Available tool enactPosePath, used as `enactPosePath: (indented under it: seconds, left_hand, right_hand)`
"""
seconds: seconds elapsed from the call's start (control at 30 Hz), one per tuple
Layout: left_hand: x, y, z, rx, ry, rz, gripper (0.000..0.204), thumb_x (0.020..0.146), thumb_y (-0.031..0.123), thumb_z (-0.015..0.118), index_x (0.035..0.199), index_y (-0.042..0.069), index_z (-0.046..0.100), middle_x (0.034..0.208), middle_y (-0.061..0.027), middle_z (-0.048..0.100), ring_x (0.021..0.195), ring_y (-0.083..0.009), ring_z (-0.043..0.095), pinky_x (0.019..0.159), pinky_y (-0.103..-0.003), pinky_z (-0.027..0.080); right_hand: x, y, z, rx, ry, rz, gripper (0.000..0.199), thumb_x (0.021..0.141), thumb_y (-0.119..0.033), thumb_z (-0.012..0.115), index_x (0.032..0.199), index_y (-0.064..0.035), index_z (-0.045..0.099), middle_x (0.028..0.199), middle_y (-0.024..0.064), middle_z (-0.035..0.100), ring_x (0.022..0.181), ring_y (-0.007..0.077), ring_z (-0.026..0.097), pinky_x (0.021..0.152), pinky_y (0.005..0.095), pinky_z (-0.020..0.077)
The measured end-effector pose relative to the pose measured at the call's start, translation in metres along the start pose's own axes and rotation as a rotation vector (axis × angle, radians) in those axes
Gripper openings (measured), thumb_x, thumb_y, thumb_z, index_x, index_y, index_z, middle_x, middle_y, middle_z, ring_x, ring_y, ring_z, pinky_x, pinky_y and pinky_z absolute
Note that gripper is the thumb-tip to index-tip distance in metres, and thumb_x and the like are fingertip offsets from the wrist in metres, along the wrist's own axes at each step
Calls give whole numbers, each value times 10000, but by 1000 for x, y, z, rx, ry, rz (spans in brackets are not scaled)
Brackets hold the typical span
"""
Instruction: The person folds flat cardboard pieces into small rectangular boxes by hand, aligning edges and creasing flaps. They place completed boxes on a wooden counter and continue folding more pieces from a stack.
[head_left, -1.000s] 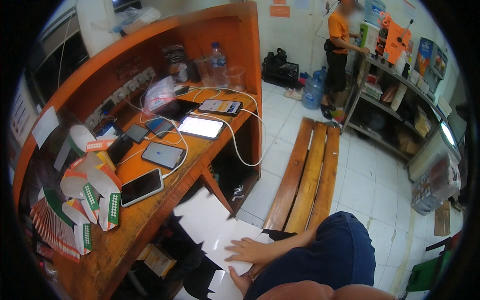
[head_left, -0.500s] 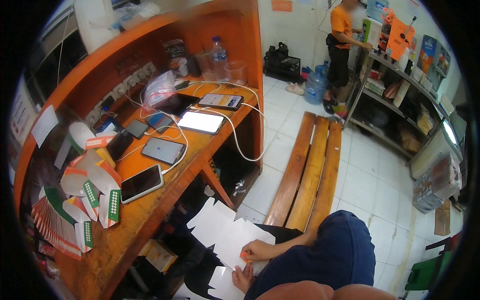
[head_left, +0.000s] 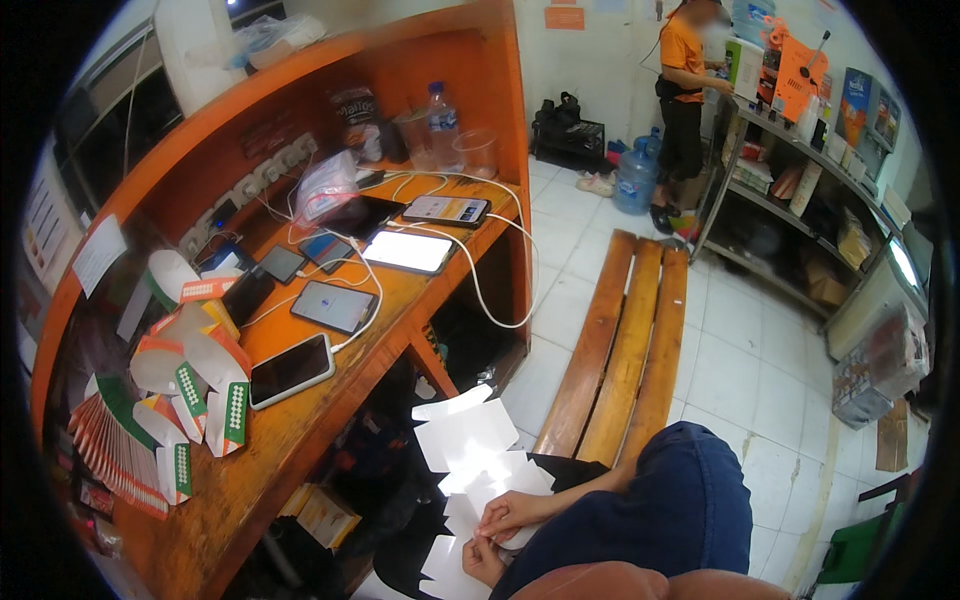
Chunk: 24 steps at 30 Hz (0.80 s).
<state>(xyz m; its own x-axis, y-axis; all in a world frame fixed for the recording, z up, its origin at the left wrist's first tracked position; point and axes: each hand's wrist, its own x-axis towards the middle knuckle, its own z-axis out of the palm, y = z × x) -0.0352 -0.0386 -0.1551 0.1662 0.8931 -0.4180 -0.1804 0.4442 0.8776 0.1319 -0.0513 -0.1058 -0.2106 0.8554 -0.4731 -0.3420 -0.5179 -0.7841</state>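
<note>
An unfolded white cardboard box blank (head_left: 468, 437), with flaps and notched edges, lies in front of me over something black. My right hand (head_left: 508, 513) reaches in from the right, its fingers bent and pinched together at the card's near side. Close below it, my left hand (head_left: 485, 560) is curled, its fingertips meeting those of the right at the same card edge. The fingers hide the bit of card between them. Bright glare sits on the middle of the blank, and one far flap stands bent up.
An orange wooden desk (head_left: 290, 440) at left carries several phones, white charging cables and folded paper food trays (head_left: 185, 350). A slatted wooden bench (head_left: 620, 350) stands ahead. Farther off, a person in an orange shirt (head_left: 683, 65) works beside a metal shelf (head_left: 770, 200).
The far part of the blank has tilted up, and its far flap now bends upward. My left hand's fingers went from lying spread on the card to curled against the right hand's fingers.
</note>
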Motion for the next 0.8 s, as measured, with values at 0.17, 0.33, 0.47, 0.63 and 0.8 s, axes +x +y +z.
enactPosePath:
  seconds: [0.17,0.33,0.47,0.63,0.8]
  left_hand:
    - [-3,10,14,-111,123,-81,242,951,226,566,848,8,556,921,-129,605,835,-182,578,736,-311,495]
    - [-6,26,33,-287,286,-152,220,961,229,542,868,30,559,964,-131,598,887,-192,565,776,-318,472]
    - [-9,29,40,-298,304,-137,210,960,232,527,911,29,556,1004,-141,585,926,-209,555,809,-331,457]
    - [-9,25,43,-166,150,-41,237,949,237,513,997,7,544,1061,-163,556,971,-242,542,851,-356,441]
    - [-7,23,43,-40,28,108,298,937,242,498,1083,-15,532,1119,-185,528,1016,-275,529,894,-381,425]
  right_hand:
    - [13,5,5,176,235,-165,381,801,-272,770,1034,-10,620,906,68,664,757,107,618,657,219,514]
    - [12,11,-2,14,165,-107,333,826,-240,744,1040,-8,639,912,56,652,780,89,605,674,212,514]
    - [9,18,4,77,-170,-27,291,853,-195,711,1065,-13,631,923,48,652,758,84,603,648,211,507]
    - [13,11,11,-358,-69,-183,300,824,-140,711,1086,-48,598,900,71,641,742,126,631,620,242,500]
    - [6,-3,12,-533,227,-453,403,803,-226,741,1136,-87,562,949,98,605,756,147,631,598,269,504]
